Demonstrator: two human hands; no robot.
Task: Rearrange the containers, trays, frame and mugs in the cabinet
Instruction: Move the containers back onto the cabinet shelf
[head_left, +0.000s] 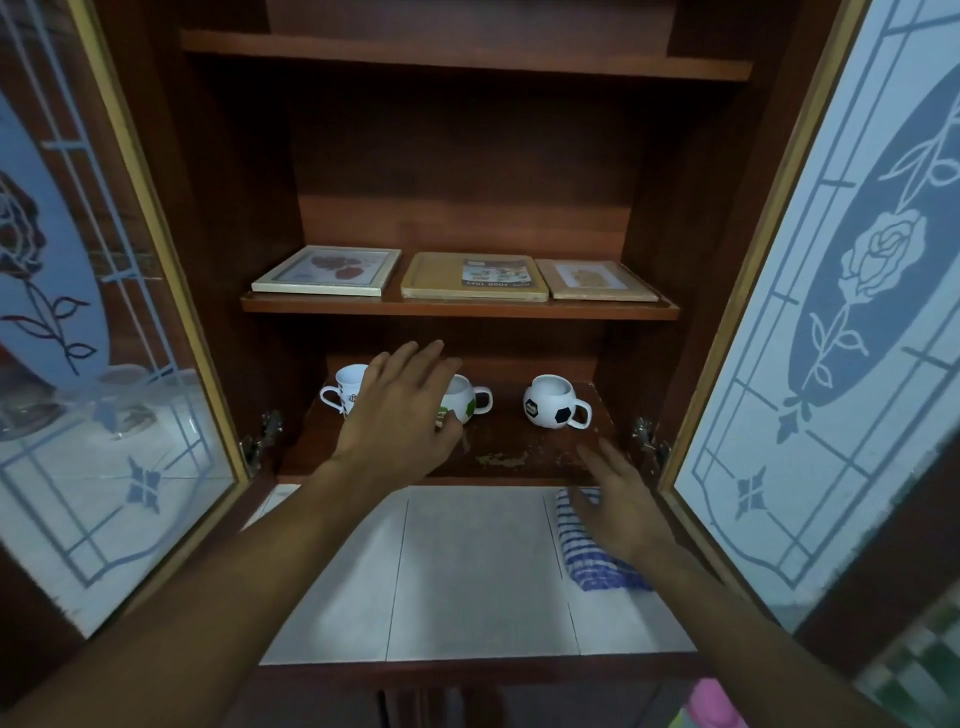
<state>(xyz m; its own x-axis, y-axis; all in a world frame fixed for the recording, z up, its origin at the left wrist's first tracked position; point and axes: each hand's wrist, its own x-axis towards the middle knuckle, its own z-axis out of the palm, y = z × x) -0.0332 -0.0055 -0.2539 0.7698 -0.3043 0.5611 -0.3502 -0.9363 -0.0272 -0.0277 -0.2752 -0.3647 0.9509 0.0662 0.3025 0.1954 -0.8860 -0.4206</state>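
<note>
Counting three mugs (349, 387) (464, 396) (550, 408), two hands (402, 410) (618, 499)

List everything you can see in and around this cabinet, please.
dark-printed mug: one, white, bottom shelf left
green-patched mug: one, white, bottom shelf middle, partly behind left hand
black-patched mug: one, white, bottom shelf right
picture frame: one, pale, red picture, middle shelf left
food tray: one, light wood, middle shelf centre
tan board: one, middle shelf right
cloth: one, blue-white striped, tiled counter
left door, right door: frosted glass, open
left hand: open, by mugs
right hand: open, above cloth
</note>
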